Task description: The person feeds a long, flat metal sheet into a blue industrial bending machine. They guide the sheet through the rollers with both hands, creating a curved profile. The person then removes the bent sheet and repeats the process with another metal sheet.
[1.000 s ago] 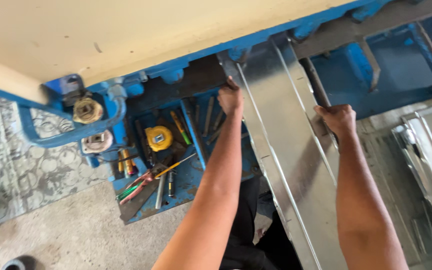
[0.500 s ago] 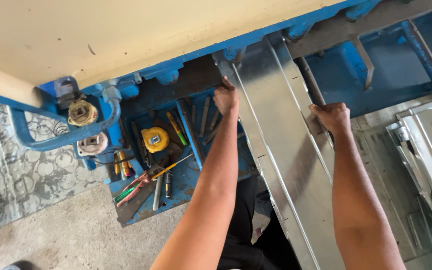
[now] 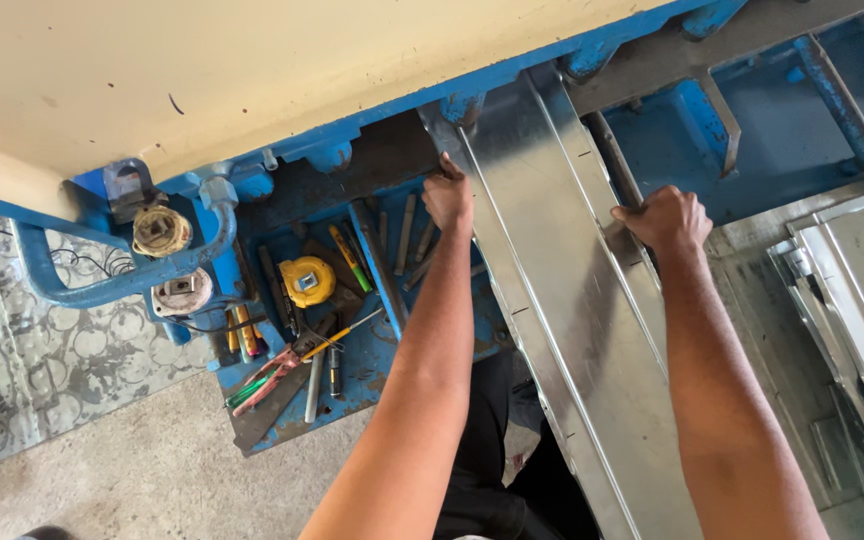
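Note:
A long folded sheet-metal channel (image 3: 562,290) lies across the blue machine frame (image 3: 512,80), running from the machine's edge down toward me. My left hand (image 3: 449,197) grips the channel's left flange near its far end. My right hand (image 3: 664,217) grips the right flange, a little nearer to me. Both arms are stretched out over the piece.
A blue tool tray (image 3: 372,350) to the left holds a yellow tape measure (image 3: 307,280), pliers (image 3: 267,375), screwdrivers and several chisels. Stacked metal sheets (image 3: 852,290) lie at the right. A cream panel (image 3: 252,70) tops the machine. Patterned flooring (image 3: 42,370) lies at the left.
The view has shifted slightly; both hands stay on the channel's flanges, and the channel appears to have slid a little toward the machine.

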